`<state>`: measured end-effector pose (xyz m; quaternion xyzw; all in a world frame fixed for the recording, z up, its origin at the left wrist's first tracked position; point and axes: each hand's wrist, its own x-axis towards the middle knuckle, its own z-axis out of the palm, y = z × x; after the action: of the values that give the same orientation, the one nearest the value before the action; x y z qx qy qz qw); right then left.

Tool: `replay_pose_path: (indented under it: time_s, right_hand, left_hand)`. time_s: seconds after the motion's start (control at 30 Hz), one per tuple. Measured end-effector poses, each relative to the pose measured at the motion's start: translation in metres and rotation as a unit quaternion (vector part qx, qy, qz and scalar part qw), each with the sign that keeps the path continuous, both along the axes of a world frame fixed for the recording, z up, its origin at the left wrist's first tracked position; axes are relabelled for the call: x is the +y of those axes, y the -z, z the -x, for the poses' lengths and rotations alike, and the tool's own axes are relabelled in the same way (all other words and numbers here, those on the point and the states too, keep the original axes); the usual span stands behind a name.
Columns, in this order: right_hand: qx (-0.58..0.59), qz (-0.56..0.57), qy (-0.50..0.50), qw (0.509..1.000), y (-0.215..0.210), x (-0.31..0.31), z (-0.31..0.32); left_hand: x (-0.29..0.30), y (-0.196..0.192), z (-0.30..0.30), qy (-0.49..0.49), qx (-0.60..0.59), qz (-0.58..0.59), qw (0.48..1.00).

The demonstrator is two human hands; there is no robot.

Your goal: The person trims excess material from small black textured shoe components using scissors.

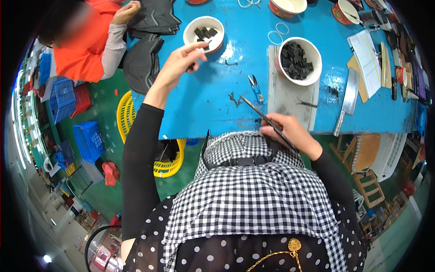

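At far left, a co-worker in orange point(81, 63) sits beside the blue bench point(244, 41), one pale sleeve bent near a stack of dark grey padded pieces point(140, 65), with a yellow basket point(123, 119) partly under the edge. Your left hand point(183, 61) reaches across, fingers bent over the near rim of a white-lined bowl point(189, 31) holding a few black pieces point(206, 32); whether that grip is clamped on a piece or stands apart, you cannot tell from this angle. Thin dark scraps point(235, 99) lie on the bench toward the middle, just beside blue-handled snips point(258, 93). Your right hand point(294, 131), near the front edge, has its grip clamped on a slim dark tool point(253, 106), which slants up and left, its tip near the scraps. Beyond that hand, a second white-lined bowl point(316, 61), heaped with more black pieces point(295, 61), stands on a grey board point(281, 102). Farther right, a cleaver point(350, 93) lies near an open sheaf of papers point(366, 59).
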<state>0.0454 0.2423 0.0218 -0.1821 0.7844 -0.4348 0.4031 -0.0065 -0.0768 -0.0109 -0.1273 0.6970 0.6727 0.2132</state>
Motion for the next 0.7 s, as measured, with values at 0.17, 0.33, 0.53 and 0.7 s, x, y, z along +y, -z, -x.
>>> replay_pose_path:
  time_s: [0.17,0.33,0.53,0.7]
  right_hand:
    - [-0.217,0.086,0.012,0.972,-0.012,-0.011,0.022]
    - [-0.323,0.167,-0.044,0.930,-0.007,-0.009,0.032]
    - [-0.399,0.127,-0.036,0.907,0.009,0.007,0.031]
    - [-0.406,0.147,0.089,0.898,0.011,0.021,0.021]
  left_hand:
    - [0.040,-0.021,-0.030,0.263,-0.025,-0.059,0.963]
    - [0.070,-0.019,-0.047,0.192,-0.044,-0.142,0.970]
    - [0.072,0.004,-0.065,-0.003,-0.071,-0.097,0.993]
    - [0.071,0.031,-0.084,0.007,-0.045,0.024,0.999]
